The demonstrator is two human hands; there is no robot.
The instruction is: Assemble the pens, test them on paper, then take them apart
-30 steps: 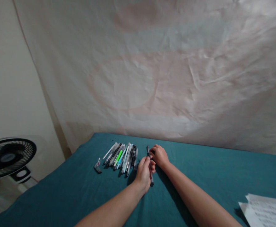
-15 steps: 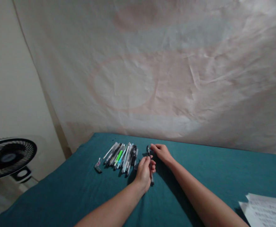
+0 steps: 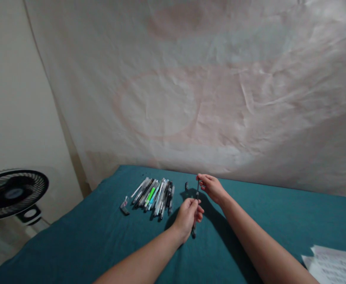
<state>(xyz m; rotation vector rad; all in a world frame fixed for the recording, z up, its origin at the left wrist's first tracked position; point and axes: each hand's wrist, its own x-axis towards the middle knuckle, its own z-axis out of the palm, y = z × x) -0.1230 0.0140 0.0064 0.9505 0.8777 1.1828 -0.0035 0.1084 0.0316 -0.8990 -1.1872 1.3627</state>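
One pen [image 3: 194,232], held over teal-covered counter [image 3: 264,213]; L hand [image 3: 187,217] closed round barrel, R hand [image 3: 213,187] pinching far end of thin dark rod [image 3: 198,186], prob. refill. Rod on far side of L hand, approx. in line w/ barrel, long axis pointing away from person; R hand nearer its tip. Can't tell how deep rod sits. Black cap [image 3: 186,185] lies just L of rod. Pen pile [image 3: 153,197] limits L side; more room R, w/ papers [image 3: 335,262] at near R corner. Far edge close beyond R hand, hanging sheet [image 3: 161,102] behind.
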